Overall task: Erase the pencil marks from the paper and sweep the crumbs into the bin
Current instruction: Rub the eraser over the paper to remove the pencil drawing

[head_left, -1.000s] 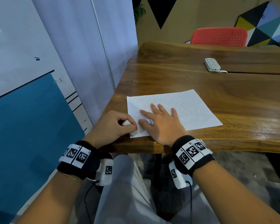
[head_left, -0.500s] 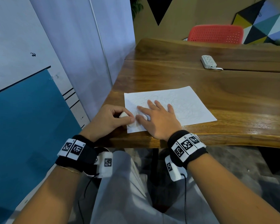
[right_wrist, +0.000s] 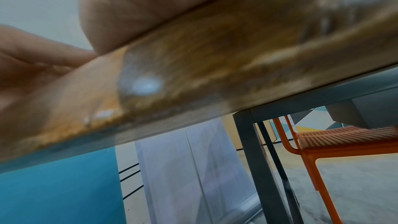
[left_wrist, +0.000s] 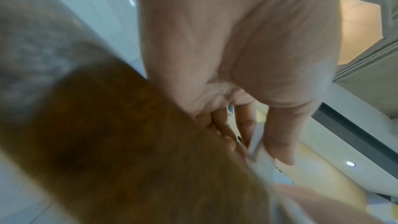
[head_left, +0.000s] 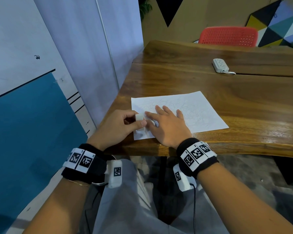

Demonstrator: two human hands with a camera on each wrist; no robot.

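Observation:
A white sheet of paper (head_left: 193, 112) with faint pencil scribbles lies near the front left corner of the wooden table (head_left: 243, 98). My left hand (head_left: 120, 125) pinches a small white eraser (head_left: 139, 117) between thumb and fingers at the sheet's left edge. The left wrist view shows that eraser (left_wrist: 257, 139) as a pale sliver in my left hand (left_wrist: 247, 134). Flat on the paper lies my right hand (head_left: 166, 122), fingers spread, pressing the sheet down beside the eraser. The right wrist view shows only the heel of my right hand (right_wrist: 120, 11) on the table edge. No bin is in view.
A white power strip (head_left: 220, 65) lies at the back of the table. A red chair (head_left: 228, 36) stands behind the table, and its orange frame (right_wrist: 323, 146) shows under the table beside a dark table leg (right_wrist: 258, 159). A wall panel (head_left: 74, 48) runs close along the left.
My left hand has slid the eraser a little further up the sheet's left side. The right hand stays flat on the paper.

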